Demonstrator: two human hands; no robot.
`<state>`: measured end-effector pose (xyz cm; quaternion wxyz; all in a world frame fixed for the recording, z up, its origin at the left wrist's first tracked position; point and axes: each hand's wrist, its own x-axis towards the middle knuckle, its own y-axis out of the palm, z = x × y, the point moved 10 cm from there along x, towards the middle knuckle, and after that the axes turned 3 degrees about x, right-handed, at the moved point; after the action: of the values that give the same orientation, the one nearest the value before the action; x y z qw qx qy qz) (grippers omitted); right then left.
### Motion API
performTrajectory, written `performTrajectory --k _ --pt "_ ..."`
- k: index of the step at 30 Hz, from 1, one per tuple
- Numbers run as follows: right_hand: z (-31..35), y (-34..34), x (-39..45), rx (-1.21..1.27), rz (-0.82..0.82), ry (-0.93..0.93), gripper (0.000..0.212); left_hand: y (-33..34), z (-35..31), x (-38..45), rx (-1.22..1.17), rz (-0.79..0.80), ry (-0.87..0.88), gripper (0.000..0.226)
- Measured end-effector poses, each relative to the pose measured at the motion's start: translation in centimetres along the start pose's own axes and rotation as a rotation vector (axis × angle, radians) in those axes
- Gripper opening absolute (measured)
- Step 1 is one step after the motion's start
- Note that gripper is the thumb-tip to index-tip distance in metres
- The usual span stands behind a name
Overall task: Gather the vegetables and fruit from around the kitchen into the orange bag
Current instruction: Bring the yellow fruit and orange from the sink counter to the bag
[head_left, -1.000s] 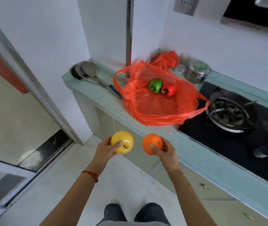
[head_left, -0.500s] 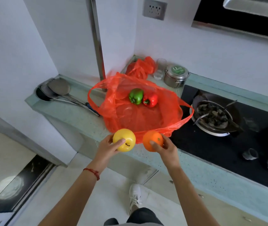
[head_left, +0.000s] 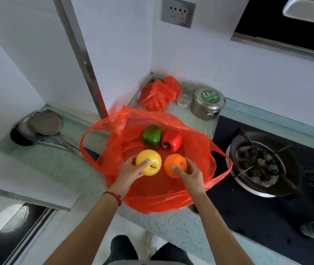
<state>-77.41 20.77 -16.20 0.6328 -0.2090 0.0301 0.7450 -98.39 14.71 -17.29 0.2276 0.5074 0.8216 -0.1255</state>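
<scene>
Holding yellow apple (head_left: 148,162), orange (head_left: 175,165) over orange bag (head_left: 158,196) | inside: green pepper (head_left: 151,135), red pepper (head_left: 172,140)

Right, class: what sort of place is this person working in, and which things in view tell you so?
Most likely a home kitchen. A gas burner is set in a black hob beside a speckled countertop, ladles lie in the corner, and a steel lidded container stands by the wall.

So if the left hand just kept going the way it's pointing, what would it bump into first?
Probably the green pepper lying in the orange bag. The left hand, holding the yellow apple, points up and away toward it, though depth is hard to judge.
</scene>
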Motion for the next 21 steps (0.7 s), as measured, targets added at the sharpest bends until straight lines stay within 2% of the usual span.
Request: performTrajectory --k 3,10,14,21 --pt "-0.6 -0.1 1.5 -0.04 -0.051 0.031 0.066 1.1 -0.1 1.9 0.027 0.016 -0.019 0.04" --pt "-0.8 -1.2 3.6 -0.091 -0.172 0.084 0.068 3.6 0.5 5.7 0.076 0.089 -0.067 0.034" --pt "-1.0 -1.6 4.2 -0.122 -0.209 0.11 0.069 4.6 1.1 6.9 0.092 0.13 -0.076 0.021" --pt "-1.2 -1.5 4.9 -0.173 -0.227 0.143 0.074 5.3 0.8 7.9 0.113 0.134 -0.056 0.021"
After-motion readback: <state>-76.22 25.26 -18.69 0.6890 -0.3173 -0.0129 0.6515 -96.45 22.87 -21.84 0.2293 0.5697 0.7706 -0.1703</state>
